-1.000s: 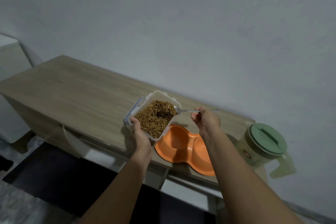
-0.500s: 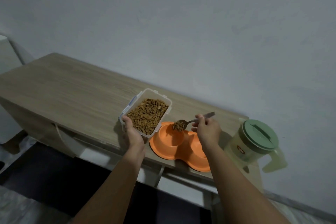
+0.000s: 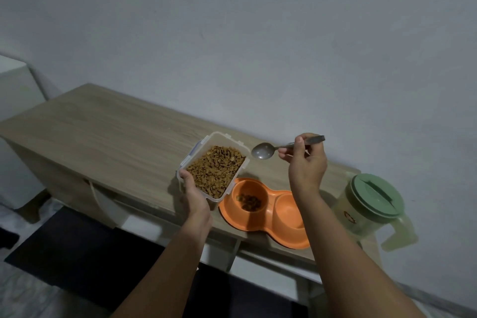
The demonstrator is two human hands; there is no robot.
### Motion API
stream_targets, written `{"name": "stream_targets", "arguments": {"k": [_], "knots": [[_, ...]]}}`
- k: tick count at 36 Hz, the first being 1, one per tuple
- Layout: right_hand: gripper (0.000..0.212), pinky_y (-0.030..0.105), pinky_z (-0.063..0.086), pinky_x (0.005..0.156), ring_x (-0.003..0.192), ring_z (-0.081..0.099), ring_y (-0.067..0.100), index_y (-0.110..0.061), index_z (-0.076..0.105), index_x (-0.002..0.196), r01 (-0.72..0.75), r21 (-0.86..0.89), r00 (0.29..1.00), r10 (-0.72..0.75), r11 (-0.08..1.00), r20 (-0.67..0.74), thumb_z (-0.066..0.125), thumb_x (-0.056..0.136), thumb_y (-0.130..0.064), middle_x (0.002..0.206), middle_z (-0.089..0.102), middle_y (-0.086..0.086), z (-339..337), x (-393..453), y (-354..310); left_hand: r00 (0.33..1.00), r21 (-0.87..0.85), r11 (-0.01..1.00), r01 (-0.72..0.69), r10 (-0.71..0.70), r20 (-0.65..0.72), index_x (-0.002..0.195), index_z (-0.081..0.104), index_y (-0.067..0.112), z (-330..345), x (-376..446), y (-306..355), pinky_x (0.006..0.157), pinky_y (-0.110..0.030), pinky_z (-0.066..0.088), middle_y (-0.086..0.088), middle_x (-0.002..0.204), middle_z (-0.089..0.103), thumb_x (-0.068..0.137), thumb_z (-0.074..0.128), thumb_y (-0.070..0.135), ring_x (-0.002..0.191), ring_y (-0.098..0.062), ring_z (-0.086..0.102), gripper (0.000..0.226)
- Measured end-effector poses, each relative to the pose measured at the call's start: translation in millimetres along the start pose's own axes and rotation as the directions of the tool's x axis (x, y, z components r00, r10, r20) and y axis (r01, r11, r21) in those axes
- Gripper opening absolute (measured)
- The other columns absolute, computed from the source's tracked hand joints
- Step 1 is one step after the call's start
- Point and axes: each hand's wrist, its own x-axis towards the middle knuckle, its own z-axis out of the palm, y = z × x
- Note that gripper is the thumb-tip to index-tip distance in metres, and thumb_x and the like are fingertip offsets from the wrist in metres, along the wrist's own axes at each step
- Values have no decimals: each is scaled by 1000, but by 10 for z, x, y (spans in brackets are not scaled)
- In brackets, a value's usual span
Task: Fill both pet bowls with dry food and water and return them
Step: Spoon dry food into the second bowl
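Note:
An orange double pet bowl [image 3: 276, 230] lies near the front edge of the wooden table [image 3: 103, 137]. Its left cup holds a small heap of brown kibble [image 3: 249, 201]; its right cup [image 3: 289, 210] looks bare, partly behind my right forearm. My left hand [image 3: 193, 195] grips the near end of a clear plastic container [image 3: 215, 165] full of kibble, just left of the bowl. My right hand [image 3: 304, 162] holds a metal spoon [image 3: 263, 151] by its handle, raised above the table behind the bowl, its scoop empty.
A translucent water jug with a green lid [image 3: 374, 196] stands at the table's right end, handle pointing right. A grey wall runs close behind the table. A white cabinet [image 3: 13, 90] stands at the far left. Dark floor lies below the table front.
The spoon scooped kibble from the container, carried it over the left cup, and now rises empty behind the bowl. Kibble now lies in the left cup. My left hand kept its grip.

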Motion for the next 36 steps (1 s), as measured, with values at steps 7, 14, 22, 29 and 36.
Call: {"name": "stream_targets", "arguments": {"k": [7, 14, 22, 29, 36], "knots": [[29, 32, 60, 73, 76, 72, 25, -20, 54, 85, -93, 51, 984, 84, 994, 157, 33, 103, -27, 76, 66, 9, 215, -49, -4, 999, 54, 998, 7, -9, 34, 145, 35, 16, -29, -41, -18, 105, -55, 43, -19, 138, 49, 97, 27, 59, 125, -37, 51, 65], [29, 36, 60, 71, 71, 72, 22, -12, 55, 87, -6, -207, 968, 57, 978, 245, 35, 103, -24, 67, 65, 3, 349, -127, 131, 999, 66, 998, 11, -14, 52, 144, 36, 13, -8, -157, 52, 106, -53, 42, -19, 137, 49, 100, 26, 52, 126, -36, 49, 60], [31, 25, 59, 57, 58, 70, 18, 1, 57, 96, -340, -112, 905, 357, 934, 231, 36, 103, -21, 70, 68, 16, 419, -134, 178, 996, 78, 997, 28, -34, 78, 146, 34, 17, -30, -131, 31, 102, -52, 46, -18, 137, 51, 94, 28, 63, 124, -35, 52, 70], [27, 26, 58, 58, 65, 71, 25, 2, 55, 98, -501, -40, 834, 495, 864, 243, 38, 103, -19, 73, 68, 21, 397, -103, 236, 999, 90, 995, 34, -35, 4, 142, 39, 13, -25, -126, 39, 100, -53, 48, -19, 131, 55, 92, 34, 63, 119, -36, 55, 71], [25, 23, 58, 52, 59, 70, 21, 1, 53, 101, -566, -24, 800, 557, 824, 224, 39, 103, -19, 74, 67, 22, 369, -71, 320, 999, 119, 993, 18, -22, 31, 145, 36, 15, 8, -127, 35, 99, -53, 48, -18, 133, 54, 93, 31, 63, 120, -36, 55, 71]]}}
